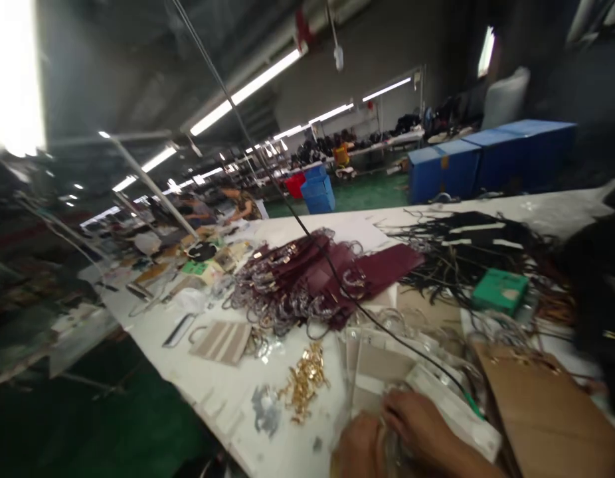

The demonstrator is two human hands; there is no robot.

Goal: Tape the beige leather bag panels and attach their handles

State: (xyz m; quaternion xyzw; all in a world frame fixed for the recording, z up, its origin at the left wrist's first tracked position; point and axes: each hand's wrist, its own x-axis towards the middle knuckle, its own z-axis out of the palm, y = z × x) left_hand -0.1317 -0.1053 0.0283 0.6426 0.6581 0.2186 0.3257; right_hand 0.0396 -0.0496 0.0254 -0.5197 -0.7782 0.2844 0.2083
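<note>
bringing bare left hand and bare right hand close together, near and right of heap of small shiny gold metal pieces; curling fingers inward, being too blurred to tell whether gripping anything. having flat beige-and-white panels right of heap, just beyond hands. having pile of flat maroon pieces with clear curved handles beyond heap, striped beige-and-cream bag-shaped piece left of heap, large flat tan-brown panel farther right of heap.

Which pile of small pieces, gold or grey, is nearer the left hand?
The gold pile; the grey pile lies left of it, farther from the left hand.
</note>
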